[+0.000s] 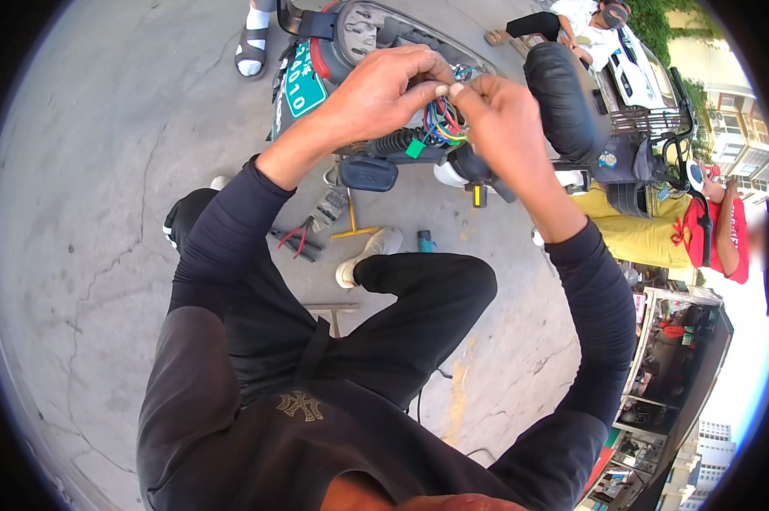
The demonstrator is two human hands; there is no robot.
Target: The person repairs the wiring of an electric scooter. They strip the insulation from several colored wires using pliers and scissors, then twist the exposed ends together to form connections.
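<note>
A: Where are the coloured wires (442,122) found?
B: They are bunched beside the open bodywork of the scooter (369,32), below the meeting fingertips, with a small green block (415,149) hung at the lower left of the bunch.

A: How are the hands placed?
B: The left hand (388,94) is pinched on the wires, thumb against forefinger. The right hand (505,128) is closed in a like pinch just beside it. Exactly which strand is gripped by each is hidden by the fingers.

A: What is seen lower down?
B: Red-handled pliers (292,242) are laid on the concrete ground (103,162), near a yellow T-shaped tool (354,225). A teal object (426,241) is seen farther right, past a pale shoe (373,255).

A: And to the right of the hands?
B: A black padded cushion (561,100) is seen there.
</note>
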